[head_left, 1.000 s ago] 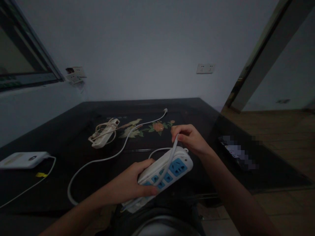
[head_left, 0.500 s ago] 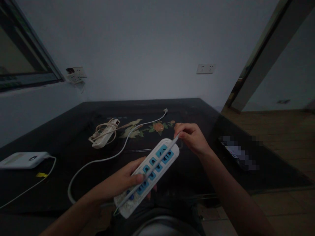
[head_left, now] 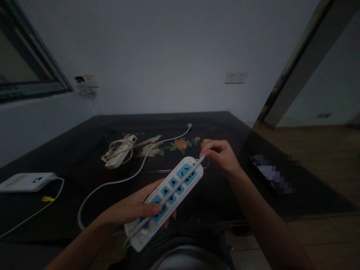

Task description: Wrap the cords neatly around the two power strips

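Observation:
My left hand (head_left: 135,208) grips a white power strip (head_left: 165,197) with blue sockets, thumb pressed on its face. The strip points away from me, up and to the right. Its white cord (head_left: 180,183) runs taut along the face of the strip to my right hand (head_left: 221,155), which pinches the cord just past the strip's far end. The rest of the cord (head_left: 112,183) trails left over the black table (head_left: 70,150) and up to a plug end (head_left: 189,126).
A second cream power strip (head_left: 119,152) wrapped in its own cord lies farther back. A white flat box (head_left: 25,182) with a cable sits at the left. A dark blurred item (head_left: 271,174) lies at the right. Wall sockets (head_left: 235,77) are behind.
The strip has turned from lying crosswise to pointing lengthwise away from me. My right hand pulled the cord straight along its face and rose slightly.

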Tool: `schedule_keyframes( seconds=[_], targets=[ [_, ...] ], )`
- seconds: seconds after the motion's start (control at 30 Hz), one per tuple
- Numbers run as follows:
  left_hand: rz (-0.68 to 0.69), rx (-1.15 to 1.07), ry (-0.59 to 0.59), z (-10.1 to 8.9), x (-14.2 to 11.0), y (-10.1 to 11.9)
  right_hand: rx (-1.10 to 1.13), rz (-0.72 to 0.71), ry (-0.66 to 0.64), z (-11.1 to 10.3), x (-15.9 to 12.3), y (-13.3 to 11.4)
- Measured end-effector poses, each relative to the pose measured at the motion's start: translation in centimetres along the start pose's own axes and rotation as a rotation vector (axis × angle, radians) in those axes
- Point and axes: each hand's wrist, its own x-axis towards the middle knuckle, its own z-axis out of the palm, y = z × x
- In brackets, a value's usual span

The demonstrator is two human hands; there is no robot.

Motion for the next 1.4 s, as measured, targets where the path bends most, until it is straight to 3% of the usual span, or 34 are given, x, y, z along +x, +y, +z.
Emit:
schedule_keyframes(
  seconds=[0.53,0.83,1.03,1.23,1.4],
  targets=[
    [-0.012,-0.025,0.108,0.4,0.3,-0.3,-0.061,0.0,0.03,-0.5,-0.3,0.4],
    [-0.032,0.109,0.116,0.9,0.2,0.5,-0.072,0.005,0.022,-0.5,-0.3,0.4],
    [-0.015,0.258,0.121,1.7,0.3,0.7,-0.029,0.037,-0.024,0.1,0.3,0.1],
    [0.003,0.582,0.2,2.5,0.5,1.1,0.018,0.125,-0.166,1.8,2.2,0.0],
    [0.042,0.583,0.235,2.8,0.7,1.2,0.056,0.222,-0.243,2.6,2.4,0.3]
  ],
)
